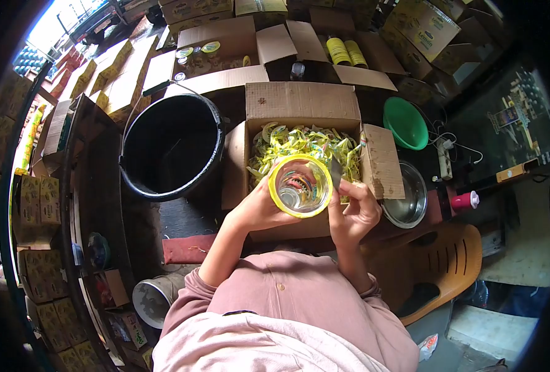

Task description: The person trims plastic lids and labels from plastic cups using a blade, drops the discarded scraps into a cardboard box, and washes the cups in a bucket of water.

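Note:
My left hand [258, 209] is wrapped round a clear plastic cup [289, 197] with a yellow rim. The cup's open mouth faces me, and its inside looks bare down to the round base. At the cup's right edge, my right hand [357, 214] pinches a thin, flat grey blade [335, 171] against the rim; its lower part is hidden by the fingers. Just beyond both hands, yellow and clear plastic trimmings [306, 141] fill an open cardboard box [303, 102].
A black bucket [132, 177] stands left of the box. To the right are a green bowl [405, 124], a metal basin [416, 201] and a power strip [444, 158]. Another open carton [219, 37] holds cups behind. An orange plastic chair [455, 266] is beside me.

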`<state>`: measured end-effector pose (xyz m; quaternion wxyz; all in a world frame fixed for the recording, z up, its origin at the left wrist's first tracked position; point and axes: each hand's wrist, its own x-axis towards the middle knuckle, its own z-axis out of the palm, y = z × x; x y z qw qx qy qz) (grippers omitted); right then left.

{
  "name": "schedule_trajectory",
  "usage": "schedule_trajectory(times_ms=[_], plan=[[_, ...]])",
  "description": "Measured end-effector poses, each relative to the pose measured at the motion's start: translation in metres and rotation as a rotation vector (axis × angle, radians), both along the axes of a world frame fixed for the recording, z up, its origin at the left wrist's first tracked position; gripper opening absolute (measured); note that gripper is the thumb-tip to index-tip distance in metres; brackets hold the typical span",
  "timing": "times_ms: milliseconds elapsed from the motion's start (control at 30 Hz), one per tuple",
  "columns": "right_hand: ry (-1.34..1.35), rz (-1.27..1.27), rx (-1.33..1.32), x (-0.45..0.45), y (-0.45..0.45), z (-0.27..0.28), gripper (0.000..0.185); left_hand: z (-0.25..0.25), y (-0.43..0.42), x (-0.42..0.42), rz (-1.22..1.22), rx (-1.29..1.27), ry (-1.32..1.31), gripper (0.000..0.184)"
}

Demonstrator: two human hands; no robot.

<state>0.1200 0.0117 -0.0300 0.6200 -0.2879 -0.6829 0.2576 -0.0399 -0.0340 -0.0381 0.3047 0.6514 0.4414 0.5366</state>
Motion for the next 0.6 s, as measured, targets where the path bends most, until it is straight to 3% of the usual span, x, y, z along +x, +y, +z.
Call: schedule_trajectory(times_ms=[367,467,600], plan=[[-0.046,0.053,-0.043,0.0026,0.0008,-0.003,0.02,0.0002,-0.0047,0.0027,-0.1,-0.094,-0.14,0.066],[-0.037,0.08,-0.036,0.0055,0.0002,-0.0039,0.02,0.0027,-0.0004,0.0001,-0.112,0.006,-0.039,0.067],[-0.045,0.092,-0.036,0.0061,0.0007,-0.0045,0.021,-0.0034,-0.0009,-0.0031,-0.168,-0.066,-0.071,0.068]])
